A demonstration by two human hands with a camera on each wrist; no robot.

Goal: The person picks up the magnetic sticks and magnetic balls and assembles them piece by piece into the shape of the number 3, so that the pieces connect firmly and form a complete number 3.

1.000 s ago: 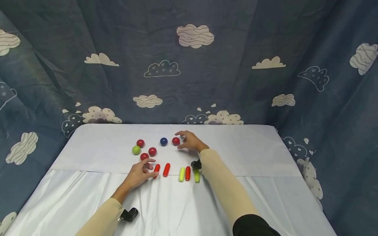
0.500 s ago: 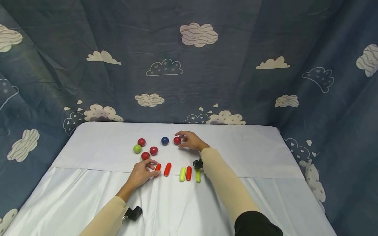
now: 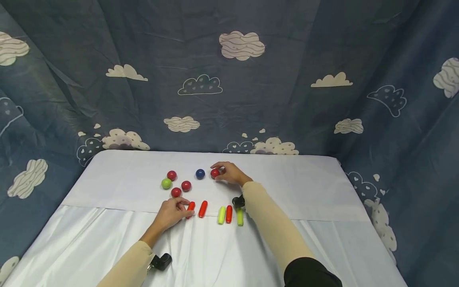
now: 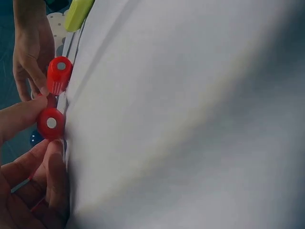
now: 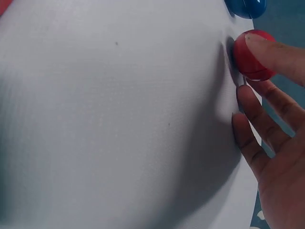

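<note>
My left hand pinches a short red cylinder lying on the white cloth. In the left wrist view, thumb and fingers touch opposite sides of that cylinder, whose round end has a pale dot at its centre. Farther back, my right hand holds a glossy red ball between thumb and index finger, the other fingers spread. The ball is at the table surface; whether it touches the cloth I cannot tell. Just left of it sits a dark blue ball. Another red cylinder lies right of the pinched one.
Several balls are grouped at the left: a green ball and red balls. Right of centre, a red cylinder lies between two yellow-green cylinders. A blue cloud-patterned curtain hangs behind the white-covered table.
The right thumb and index finger have drawn in onto the red ball. The left fingers have narrowed around the red cylinder. The balls and cylinders keep their places.
</note>
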